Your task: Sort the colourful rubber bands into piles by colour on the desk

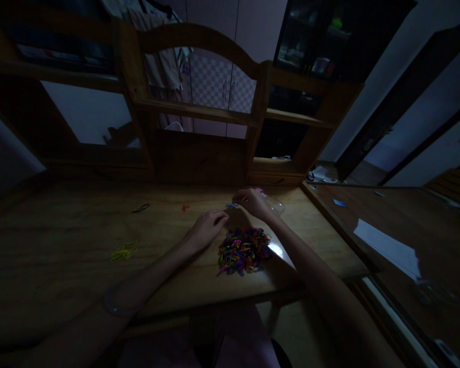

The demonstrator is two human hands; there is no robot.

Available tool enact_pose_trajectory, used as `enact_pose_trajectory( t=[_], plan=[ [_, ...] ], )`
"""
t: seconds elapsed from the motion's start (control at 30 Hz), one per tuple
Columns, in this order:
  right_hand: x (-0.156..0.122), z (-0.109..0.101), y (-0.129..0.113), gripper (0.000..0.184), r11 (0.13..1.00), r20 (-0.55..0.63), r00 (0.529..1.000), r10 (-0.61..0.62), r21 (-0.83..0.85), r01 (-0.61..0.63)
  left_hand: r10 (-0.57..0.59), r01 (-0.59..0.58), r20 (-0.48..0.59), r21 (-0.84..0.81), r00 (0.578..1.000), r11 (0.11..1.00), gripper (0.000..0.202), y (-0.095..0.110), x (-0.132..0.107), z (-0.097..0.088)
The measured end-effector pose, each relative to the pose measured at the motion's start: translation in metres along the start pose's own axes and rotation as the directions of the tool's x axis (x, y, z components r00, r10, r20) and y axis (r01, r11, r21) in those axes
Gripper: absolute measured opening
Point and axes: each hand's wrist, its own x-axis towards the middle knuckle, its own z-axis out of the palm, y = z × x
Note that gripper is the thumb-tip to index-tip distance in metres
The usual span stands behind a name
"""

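"Resting on the counter (76,225), the multicoloured pile (243,250) of bands lies between the person's forearms (170,266)."

"And the hands?"

"The right hand (253,202) bends over a small pale bunch (231,206) beyond the pile; the left hand (209,227) curls near the pile's left edge. Whether either grip is clenched or released, one cannot tell."

"Farther out?"

"A clear container (277,205) lies beside the right hand; orange bits (185,207), a dark loop (140,208) and a yellow bunch (123,252) lie apart to the left."
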Motion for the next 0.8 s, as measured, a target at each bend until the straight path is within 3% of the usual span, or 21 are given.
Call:
enact_pose_trajectory(
  t=[0.13, 0.27, 0.5, 0.8],
  plan=[
    [-0.006, -0.008, 0.000, 0.020, 0.997, -0.059, 0.998, -0.022, 0.068, 0.026, 0.160, -0.143, 0.117, -0.143, 0.980, 0.979, 0.024, -0.001, -0.001, 0.004],
    [-0.021, -0.020, -0.008, 0.019, 0.974, -0.120, 0.993, 0.000, 0.225, 0.028, 0.215, -0.182, 0.191, -0.174, 0.958, 0.968, 0.023, 0.005, -0.003, 0.002],
    [-0.091, -0.046, -0.042, 0.019, 0.919, -0.204, 0.969, 0.136, 0.393, -0.046, 0.306, -0.267, 0.231, -0.183, 0.924, 0.946, 0.020, 0.027, -0.011, -0.004],
    [-0.161, -0.040, -0.056, 0.014, 0.941, -0.186, 0.946, 0.267, 0.264, -0.213, 0.378, -0.362, 0.325, -0.110, 0.867, 0.926, 0.021, 0.028, -0.014, -0.002]
  ],
)
